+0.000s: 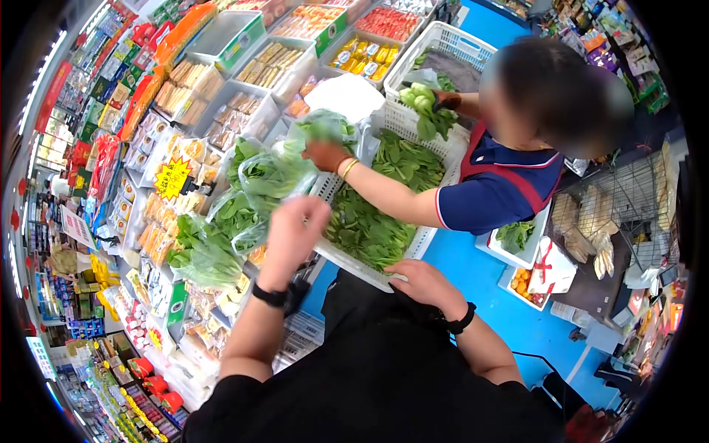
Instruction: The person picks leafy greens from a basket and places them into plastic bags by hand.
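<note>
My right hand point(428, 284) grips the near rim of a white plastic crate point(347, 263) filled with loose leafy greens point(377, 229). To the left of the crate, my left hand point(298, 229) is raised with its fingers curled together. What it holds, if anything, I cannot make out. Beside it lie clear plastic bags of leafy greens point(273, 177), with another bagged bunch point(207, 251) farther left. Across the crate, a co-worker's gloved hand point(325, 155) touches a bag of greens. That person's other gloved hand point(447, 101) holds a bunch of bok choy point(422, 105).
A second white crate point(443, 37) stands beyond the first. Bins of packaged food point(269, 66) fill the left side. The co-worker point(509, 162) leans in from the right. Behind them are a wire cart point(628, 199) and a box of orange fruit point(523, 284).
</note>
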